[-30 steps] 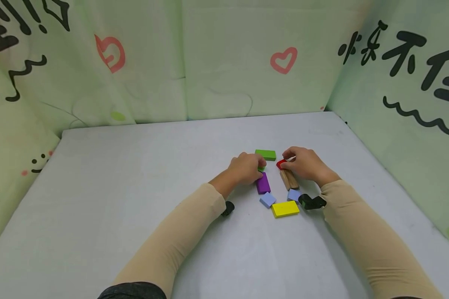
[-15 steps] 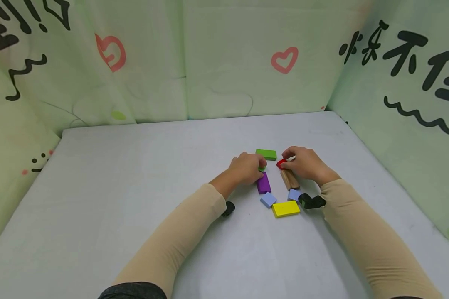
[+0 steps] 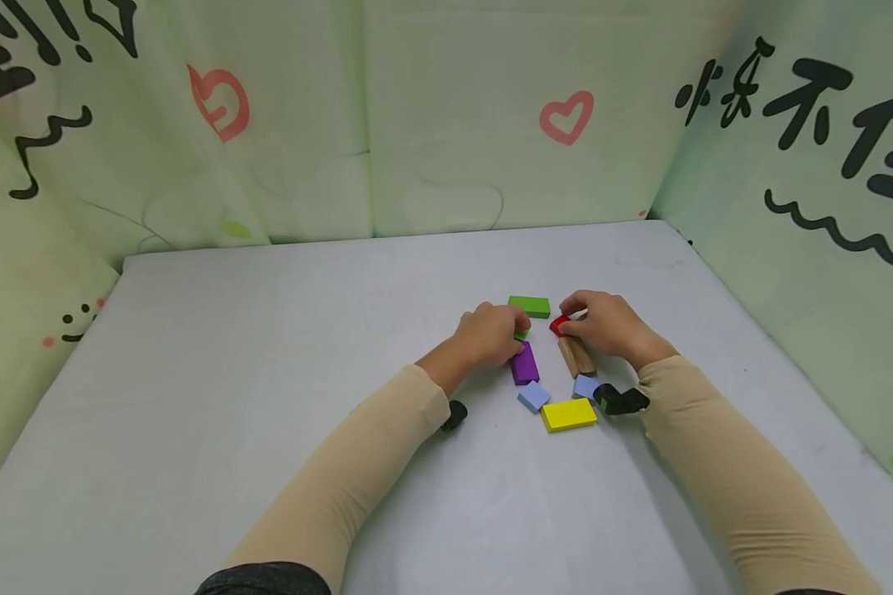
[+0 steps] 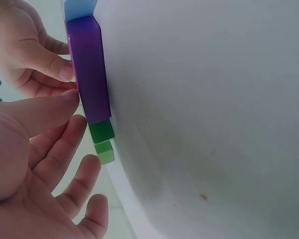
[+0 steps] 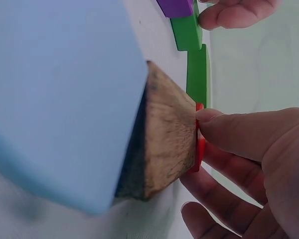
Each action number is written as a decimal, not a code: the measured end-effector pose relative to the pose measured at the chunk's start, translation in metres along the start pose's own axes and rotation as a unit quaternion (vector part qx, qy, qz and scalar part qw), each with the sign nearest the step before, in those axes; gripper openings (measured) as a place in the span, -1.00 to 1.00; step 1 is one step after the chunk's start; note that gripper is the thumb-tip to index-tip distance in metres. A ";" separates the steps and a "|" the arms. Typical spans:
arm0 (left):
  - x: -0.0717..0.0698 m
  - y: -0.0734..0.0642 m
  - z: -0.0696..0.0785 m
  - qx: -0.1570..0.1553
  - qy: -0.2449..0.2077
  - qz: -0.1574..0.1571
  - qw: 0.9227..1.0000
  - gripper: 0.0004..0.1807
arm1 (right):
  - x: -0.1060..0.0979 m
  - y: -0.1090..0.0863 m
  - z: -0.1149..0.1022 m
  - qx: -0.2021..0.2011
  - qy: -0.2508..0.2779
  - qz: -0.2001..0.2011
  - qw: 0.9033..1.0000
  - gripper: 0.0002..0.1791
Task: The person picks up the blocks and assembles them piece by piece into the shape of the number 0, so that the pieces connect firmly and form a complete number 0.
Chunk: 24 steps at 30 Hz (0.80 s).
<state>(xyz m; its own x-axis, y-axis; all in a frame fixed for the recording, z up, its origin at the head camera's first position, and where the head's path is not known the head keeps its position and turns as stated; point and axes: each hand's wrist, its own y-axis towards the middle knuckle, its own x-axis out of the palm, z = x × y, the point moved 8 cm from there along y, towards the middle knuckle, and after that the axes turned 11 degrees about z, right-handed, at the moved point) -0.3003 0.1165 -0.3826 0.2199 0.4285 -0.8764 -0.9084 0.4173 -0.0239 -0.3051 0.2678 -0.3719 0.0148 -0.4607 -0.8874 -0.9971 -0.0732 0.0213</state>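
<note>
Wooden blocks form a ring on the white table. My left hand (image 3: 489,333) pinches a small green block (image 3: 521,335), mostly covered by its fingers in the head view, at the far end of a purple block (image 3: 524,364). On the ring's right side, my right hand (image 3: 608,324) pinches a red block (image 3: 558,326) between thumb and fingers. The red block meets the far end of a bare-wood block (image 5: 169,134). Another green block (image 3: 528,307) lies across the far side, between the two hands.
Two light-blue blocks, a left one (image 3: 533,397) and a right one (image 3: 584,387), flank a yellow block (image 3: 569,415) at the ring's near end. A black wrist device (image 3: 621,401) hangs close to the right blue block. Printed cloth walls (image 3: 446,124) enclose the table (image 3: 268,372).
</note>
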 end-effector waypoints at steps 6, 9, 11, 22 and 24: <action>0.000 0.001 0.000 0.005 0.006 0.002 1.000 -0.65 | 0.000 0.000 0.000 0.001 0.004 -0.004 1.000 -0.58; -0.001 0.001 0.000 0.004 0.008 0.002 1.000 -0.65 | -0.001 0.000 0.001 0.005 0.008 -0.004 1.000 -0.54; -0.001 0.001 0.000 0.005 0.010 0.003 1.000 -0.65 | -0.002 0.000 0.000 0.005 0.009 0.000 1.000 -0.52; 0.001 0.002 0.000 0.008 0.013 0.002 1.000 -0.65 | -0.009 0.014 -0.011 0.003 0.007 -0.003 1.000 -0.50; 0.001 0.001 0.000 0.009 0.015 0.002 1.000 -0.64 | -0.009 0.018 -0.014 -0.002 -0.001 -0.006 1.000 -0.51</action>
<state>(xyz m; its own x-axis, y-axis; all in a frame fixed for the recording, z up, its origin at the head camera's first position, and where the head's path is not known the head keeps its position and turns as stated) -0.3010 0.1171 -0.3831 0.2059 0.4062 -0.8903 -0.9025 0.4305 -0.0123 -0.3224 0.2582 -0.3570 0.0276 -0.4588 -0.8881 -0.9966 -0.0821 0.0114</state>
